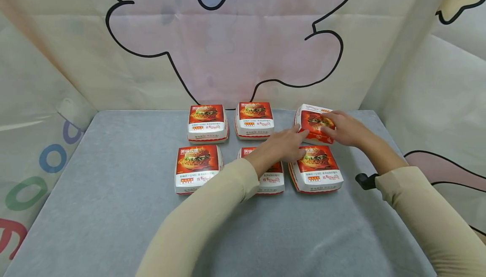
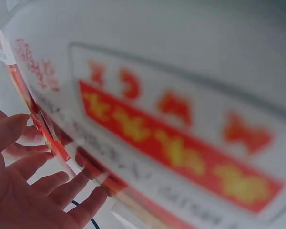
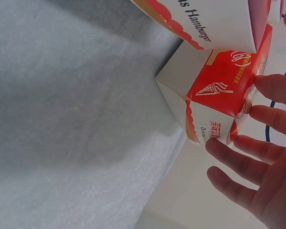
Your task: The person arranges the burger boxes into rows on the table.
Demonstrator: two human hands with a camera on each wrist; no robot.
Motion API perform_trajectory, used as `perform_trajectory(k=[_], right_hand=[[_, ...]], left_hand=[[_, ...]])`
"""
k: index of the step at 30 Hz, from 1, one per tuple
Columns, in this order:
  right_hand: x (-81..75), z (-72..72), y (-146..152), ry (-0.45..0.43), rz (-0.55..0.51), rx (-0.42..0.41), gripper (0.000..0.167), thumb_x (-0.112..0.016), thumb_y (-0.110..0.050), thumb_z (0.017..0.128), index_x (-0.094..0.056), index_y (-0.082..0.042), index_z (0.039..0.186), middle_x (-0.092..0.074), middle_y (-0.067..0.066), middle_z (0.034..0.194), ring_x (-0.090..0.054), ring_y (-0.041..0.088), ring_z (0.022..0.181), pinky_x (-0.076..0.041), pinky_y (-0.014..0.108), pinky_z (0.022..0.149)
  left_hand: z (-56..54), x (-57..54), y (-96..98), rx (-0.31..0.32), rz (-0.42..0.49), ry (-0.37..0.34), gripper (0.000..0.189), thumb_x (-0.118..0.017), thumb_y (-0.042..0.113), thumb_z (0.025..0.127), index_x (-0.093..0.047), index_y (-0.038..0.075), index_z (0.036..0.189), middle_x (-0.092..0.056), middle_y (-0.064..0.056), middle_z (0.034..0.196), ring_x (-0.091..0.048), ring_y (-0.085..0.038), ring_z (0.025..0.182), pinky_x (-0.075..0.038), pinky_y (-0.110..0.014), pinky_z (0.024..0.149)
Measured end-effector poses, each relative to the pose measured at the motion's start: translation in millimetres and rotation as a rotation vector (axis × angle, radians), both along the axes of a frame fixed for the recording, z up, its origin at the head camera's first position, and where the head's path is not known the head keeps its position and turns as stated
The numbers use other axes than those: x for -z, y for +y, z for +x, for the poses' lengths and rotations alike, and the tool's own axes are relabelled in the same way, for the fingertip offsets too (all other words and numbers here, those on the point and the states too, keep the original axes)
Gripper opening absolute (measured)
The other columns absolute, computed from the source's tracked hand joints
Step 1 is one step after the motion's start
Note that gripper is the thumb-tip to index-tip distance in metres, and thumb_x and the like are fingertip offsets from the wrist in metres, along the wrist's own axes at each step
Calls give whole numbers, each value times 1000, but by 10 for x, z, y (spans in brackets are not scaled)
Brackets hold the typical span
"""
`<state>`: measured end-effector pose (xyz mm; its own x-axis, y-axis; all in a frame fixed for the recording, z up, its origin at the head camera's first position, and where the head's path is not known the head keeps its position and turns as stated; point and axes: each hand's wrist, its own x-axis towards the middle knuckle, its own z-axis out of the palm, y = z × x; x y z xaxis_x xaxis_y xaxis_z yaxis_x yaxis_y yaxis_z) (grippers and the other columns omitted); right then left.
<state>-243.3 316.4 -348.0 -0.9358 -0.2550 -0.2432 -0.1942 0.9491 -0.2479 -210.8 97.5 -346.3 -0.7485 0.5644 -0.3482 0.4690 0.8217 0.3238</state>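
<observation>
Hamburger boxes in red and white stand in two rows of three. The back right box [image 1: 309, 121] sits turned askew, its red end facing front right. At its right side, my right hand [image 1: 347, 130] has its fingers spread and fingertips touching the edge. My left hand [image 1: 282, 144] reaches over the front middle box [image 1: 271, 186], partly covering it, with fingertips at the front-left corner of the turned box. The front right box [image 1: 319, 180] lies just below those fingers. In the right wrist view, extended fingers [image 3: 243, 160] meet the box's red and white side [image 3: 224, 81].
The front left box [image 1: 197, 167], back left box [image 1: 206, 123] and back middle box [image 1: 254, 121] stand on the grey cloth-covered table [image 1: 114, 209]. A printed curtain [image 1: 228, 57] rises behind the back row. A black strap end [image 1: 366, 181] sticks out by the right sleeve.
</observation>
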Motion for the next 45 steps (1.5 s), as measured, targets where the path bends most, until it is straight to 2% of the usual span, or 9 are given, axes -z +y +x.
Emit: perform_trajectory(k=[4,11,19,23,29,35,40,45], right_hand=[[-4,-5,-14,0,-6,-13,59,-56,-30,101,-40,4,146,-36,38,144,-39,54,127,-37,71,98],[-9,-17,-30,3,-13,-37,59,-57,-29,100,-41,4,146,-36,38,143,-39,55,127,-37,71,98],[-15,-31,-41,5,-30,-61,56,-59,-25,99,-44,5,144,-37,38,142,-41,54,125,-39,70,98],[-11,-43,-65,5,-35,-73,56,-60,-25,98,-45,4,144,-38,38,143,-40,54,127,-38,70,99],[-10,-60,-91,5,-38,-77,56,-61,-22,98,-44,4,144,-36,37,144,-38,55,129,-35,70,100],[-34,-118,-122,5,-53,-86,54,-55,-13,98,-40,2,148,-27,36,151,-32,56,134,-36,71,99],[-36,-174,-116,-41,-61,-110,56,-55,-9,96,-39,0,149,-25,35,152,-30,57,134,-35,72,99],[-42,-178,-113,-71,-49,-84,57,-57,-13,97,-39,1,149,-30,35,149,-34,55,131,-37,71,99]], left_hand=[[-10,-35,-3,-7,-14,-28,66,-52,45,101,-22,34,159,-14,2,166,-26,-18,148,-26,-50,117],[-85,-92,7,4,-15,-20,61,-49,44,103,-25,34,158,-23,3,163,-34,-17,144,-33,-42,113],[-127,-99,41,32,-58,-59,60,-46,44,104,-21,37,159,-12,9,166,-23,-12,149,-28,-36,117],[-139,-89,54,52,-85,-47,60,-45,43,105,-22,35,159,-12,9,166,-21,-10,149,-26,-35,118],[-139,-64,57,48,-115,-52,59,-45,43,104,-23,36,158,-12,10,166,-22,-10,149,-26,-37,117],[-150,-44,49,38,-125,-45,59,-47,44,104,-26,36,158,-14,10,166,-24,-11,148,-28,-38,117],[-145,-43,35,34,-114,-29,59,-49,43,103,-29,34,157,-18,9,165,-29,-13,146,-31,-39,115],[-134,-49,58,38,-136,-3,58,-49,45,103,-30,33,157,-22,6,163,-35,-14,143,-36,-39,112]])
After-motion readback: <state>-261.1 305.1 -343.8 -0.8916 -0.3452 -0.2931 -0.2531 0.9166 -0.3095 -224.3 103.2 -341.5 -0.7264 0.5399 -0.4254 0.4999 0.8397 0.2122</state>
